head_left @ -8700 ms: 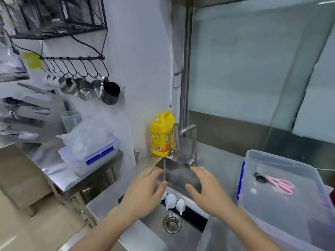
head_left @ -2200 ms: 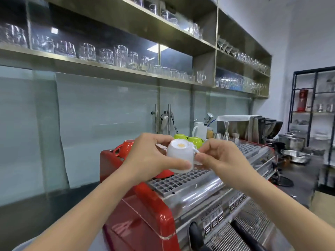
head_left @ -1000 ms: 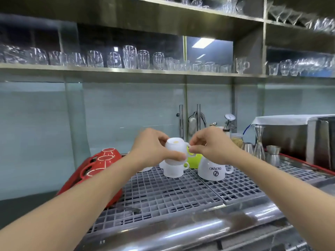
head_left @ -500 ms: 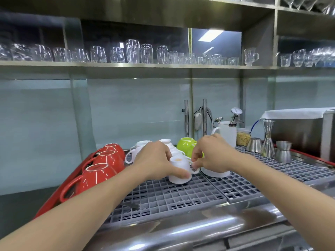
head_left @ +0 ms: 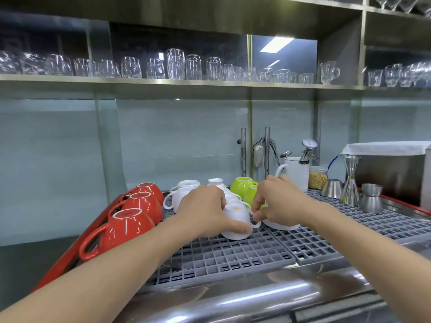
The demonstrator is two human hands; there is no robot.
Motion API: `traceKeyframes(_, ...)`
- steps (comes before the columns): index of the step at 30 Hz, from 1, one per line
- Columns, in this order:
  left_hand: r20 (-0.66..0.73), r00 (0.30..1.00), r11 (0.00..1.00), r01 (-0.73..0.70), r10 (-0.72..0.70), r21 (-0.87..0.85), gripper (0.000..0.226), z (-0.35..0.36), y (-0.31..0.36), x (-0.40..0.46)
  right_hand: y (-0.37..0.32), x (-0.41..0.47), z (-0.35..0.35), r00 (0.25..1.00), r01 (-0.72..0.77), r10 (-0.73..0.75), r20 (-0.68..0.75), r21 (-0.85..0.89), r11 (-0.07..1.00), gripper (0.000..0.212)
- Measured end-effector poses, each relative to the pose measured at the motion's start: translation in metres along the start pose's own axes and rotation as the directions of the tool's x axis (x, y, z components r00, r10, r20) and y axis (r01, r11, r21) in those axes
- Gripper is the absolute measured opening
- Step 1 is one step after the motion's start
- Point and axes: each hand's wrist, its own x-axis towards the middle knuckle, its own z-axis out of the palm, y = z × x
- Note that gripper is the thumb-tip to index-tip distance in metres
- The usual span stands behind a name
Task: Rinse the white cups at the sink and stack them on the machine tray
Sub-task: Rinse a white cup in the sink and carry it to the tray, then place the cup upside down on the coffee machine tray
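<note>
A small white cup (head_left: 235, 217) stands upside down on the grey grid tray (head_left: 221, 255) on top of the espresso machine. My left hand (head_left: 205, 210) grips its body from the left, thumb low against its rim. My right hand (head_left: 277, 203) pinches its handle from the right. Behind it more white cups (head_left: 184, 190) rest inverted, some stacked in a short row (head_left: 229, 197). A larger white cup (head_left: 279, 226) sits under my right hand, mostly hidden.
Three red cups (head_left: 130, 224) lie along the tray's left edge. Green cups (head_left: 242, 185) stand behind my hands. A white pitcher (head_left: 296, 173), a jar, metal jiggers (head_left: 351, 183) and small steel cups occupy the right. Glasses line the shelf (head_left: 163, 82) overhead.
Earlier I was at the sink, then carried the cup to the machine. Over the last second both hands lowered it from above the stacked cups onto the grid, where it now rests.
</note>
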Motion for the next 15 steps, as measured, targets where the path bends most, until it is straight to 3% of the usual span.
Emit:
traceKeyframes(3, 0.01, 1.0, 0.998, -0.004, 0.003, 0.058, 0.078, -0.006, 0.002, -0.003, 0.004, -0.001, -0.006, 1.0, -0.018, 0.018, 0.006, 0.027, 0.999, 0.02)
traceKeyframes(6, -0.02, 1.0, 1.0, 0.001, -0.001, -0.005, 0.08, -0.015, -0.003, -0.002, 0.006, -0.003, -0.017, 0.999, -0.023, 0.029, -0.044, 0.115, 0.993, 0.016)
traceKeyframes(10, -0.178, 0.983, 0.996, -0.057, 0.042, -0.076, 0.07, -0.028, -0.015, -0.006, -0.007, -0.003, -0.026, 0.985, -0.006, 0.04, -0.165, 0.201, 0.98, 0.017)
traceKeyframes(15, -0.404, 0.894, 0.977, -0.141, 0.195, 0.161, 0.06, -0.043, -0.043, -0.024, -0.054, 0.006, -0.031, 0.969, 0.102, -0.043, -0.243, 0.24, 0.965, 0.037)
